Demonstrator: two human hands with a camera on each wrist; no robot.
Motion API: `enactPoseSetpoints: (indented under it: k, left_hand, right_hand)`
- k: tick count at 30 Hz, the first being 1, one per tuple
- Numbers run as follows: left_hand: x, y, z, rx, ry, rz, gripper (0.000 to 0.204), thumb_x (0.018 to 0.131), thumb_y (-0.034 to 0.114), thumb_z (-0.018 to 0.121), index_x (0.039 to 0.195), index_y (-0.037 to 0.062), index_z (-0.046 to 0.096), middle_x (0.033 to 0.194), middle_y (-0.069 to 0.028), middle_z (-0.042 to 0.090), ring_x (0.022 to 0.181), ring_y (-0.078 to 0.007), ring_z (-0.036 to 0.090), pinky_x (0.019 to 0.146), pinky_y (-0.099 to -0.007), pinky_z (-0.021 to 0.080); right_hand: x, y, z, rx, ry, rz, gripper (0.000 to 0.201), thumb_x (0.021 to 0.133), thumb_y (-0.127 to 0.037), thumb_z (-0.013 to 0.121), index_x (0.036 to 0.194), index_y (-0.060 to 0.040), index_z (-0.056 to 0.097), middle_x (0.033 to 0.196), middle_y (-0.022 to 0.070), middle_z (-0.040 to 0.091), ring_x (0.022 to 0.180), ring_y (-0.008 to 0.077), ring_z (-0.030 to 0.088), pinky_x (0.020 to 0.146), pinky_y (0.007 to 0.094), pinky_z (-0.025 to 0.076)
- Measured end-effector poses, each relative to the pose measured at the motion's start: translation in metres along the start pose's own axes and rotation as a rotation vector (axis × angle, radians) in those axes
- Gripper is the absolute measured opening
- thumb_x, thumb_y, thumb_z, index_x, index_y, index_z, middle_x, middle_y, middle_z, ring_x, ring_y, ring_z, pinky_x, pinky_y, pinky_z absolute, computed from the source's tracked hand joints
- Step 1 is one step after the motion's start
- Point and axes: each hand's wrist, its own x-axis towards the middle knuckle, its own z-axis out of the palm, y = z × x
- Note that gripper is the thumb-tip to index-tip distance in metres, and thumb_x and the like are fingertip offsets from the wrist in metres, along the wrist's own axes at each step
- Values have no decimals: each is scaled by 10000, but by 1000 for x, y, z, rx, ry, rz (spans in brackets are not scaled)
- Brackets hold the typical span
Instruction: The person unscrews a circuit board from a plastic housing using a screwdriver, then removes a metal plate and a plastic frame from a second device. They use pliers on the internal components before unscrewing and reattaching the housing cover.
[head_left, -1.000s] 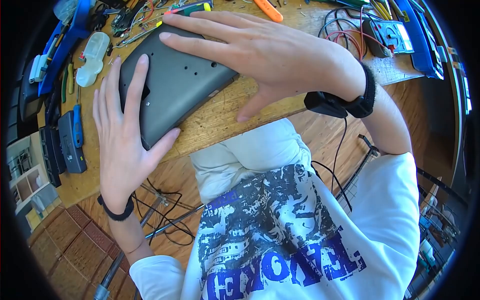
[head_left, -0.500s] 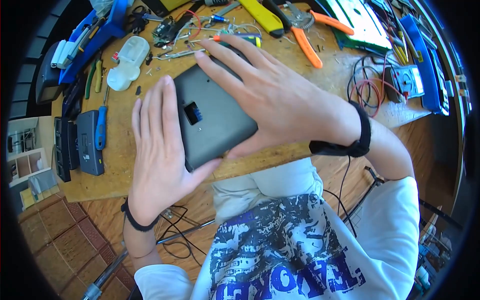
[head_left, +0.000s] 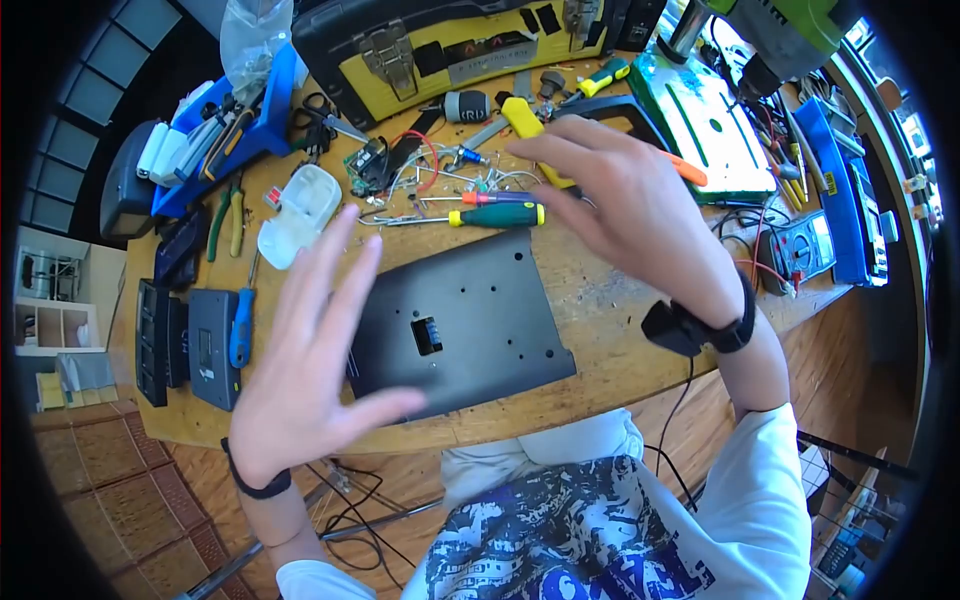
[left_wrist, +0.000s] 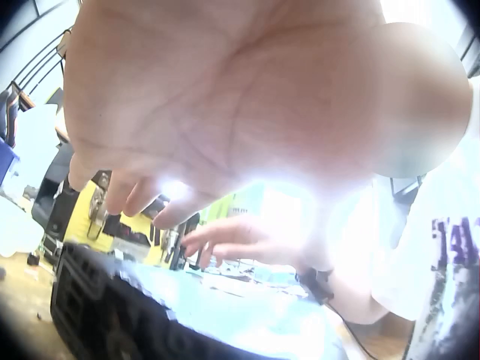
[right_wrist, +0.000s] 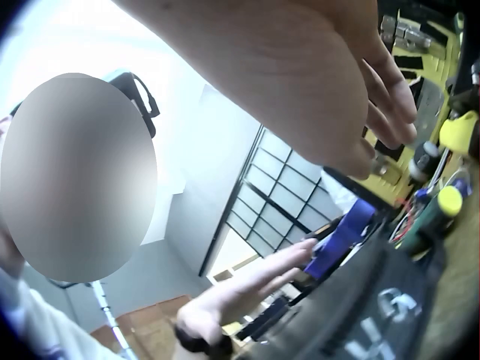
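Observation:
A flat dark grey plastic casing lies on the wooden bench, with several small holes and a square cutout with something blue inside. Over its left edge hovers my left hand, fingers spread and straight, thumb stretched over the near left corner. In the left wrist view the palm is above the casing's slotted black side. My right hand is raised past the casing's far right corner, fingers loosely extended and holding nothing. White lettering shows on the casing's side in the right wrist view.
Behind the casing lie a green-and-yellow screwdriver, loose wires and a translucent box. A yellow-and-black toolbox stands at the back. To the left are a grey box and blue-handled screwdriver; to the right, a multimeter.
Both hands were on the casing, which was tilted and turned between them. Now they have come away from it and it lies flat. The head view has shifted, showing more of the bench's back.

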Motion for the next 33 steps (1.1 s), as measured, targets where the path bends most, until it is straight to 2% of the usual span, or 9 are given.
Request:
enactPoseSetpoints:
  k: [1,2,5,6,16,26,29,32,33]
  left_hand:
    - [5,-5,-7,-34,68,1,1165,793,533,911,1695,22,380,1762,-263,314,1634,-449,317,1319,-555,247]
    - [13,-3,-12,-100,217,1,816,858,296,893,1562,30,579,1642,-251,493,1505,-436,506,1228,-493,410]
    - [39,-11,-21,-184,353,-19,623,878,194,850,1440,0,665,1492,-211,635,1350,-374,645,1115,-456,515]
    - [51,-10,-21,-225,419,15,470,901,112,805,1343,-13,710,1340,-178,710,1165,-303,716,986,-396,573]
    - [95,-17,-13,-357,384,91,339,926,40,765,1257,-32,750,1233,-154,740,1016,-219,710,882,-330,581]
    - [96,-18,-30,-348,284,58,345,976,117,716,1288,-27,740,1276,-148,701,1068,-166,678,915,-282,537]
    - [85,-6,-31,-328,22,25,504,920,214,810,1339,-44,702,1299,-188,684,1125,-267,693,971,-354,549]
    - [69,21,-21,-12,-210,81,1101,729,473,958,1522,-126,484,1437,-299,566,1320,-491,576,1139,-523,473]
    - [66,29,-16,-31,-223,87,1101,729,473,958,1522,-126,484,1437,-299,566,1320,-491,576,1139,-523,473]
  right_hand:
    - [2,9,-2,-99,-57,120,415,935,-204,805,1311,-47,726,1212,180,707,1081,396,706,976,468,560]
    - [1,20,2,-98,-55,121,415,935,-204,805,1311,-47,726,1212,180,707,1081,396,706,976,468,560]
    - [0,38,13,-92,-74,-77,312,899,-126,783,1201,-57,755,1122,169,683,998,379,716,870,488,592]
    - [0,36,11,-26,-86,-120,319,878,-99,788,1192,-56,752,1140,152,677,1000,375,714,868,484,593]
    - [-4,29,24,-11,-87,-90,413,824,-56,838,1225,-72,743,1224,78,642,1093,321,682,909,433,578]
    - [-5,35,14,333,73,24,344,900,-2,823,1235,-51,763,1080,80,729,853,174,679,760,315,545]
    - [-6,33,16,333,79,37,344,899,-24,837,1235,-52,770,997,58,721,805,179,670,708,304,525]
    - [-10,33,15,286,26,48,351,890,-39,851,1232,-57,773,988,54,711,793,173,661,668,295,508]
    - [-10,32,16,289,22,33,339,888,-62,843,1215,-50,758,948,89,698,806,229,681,699,349,533]
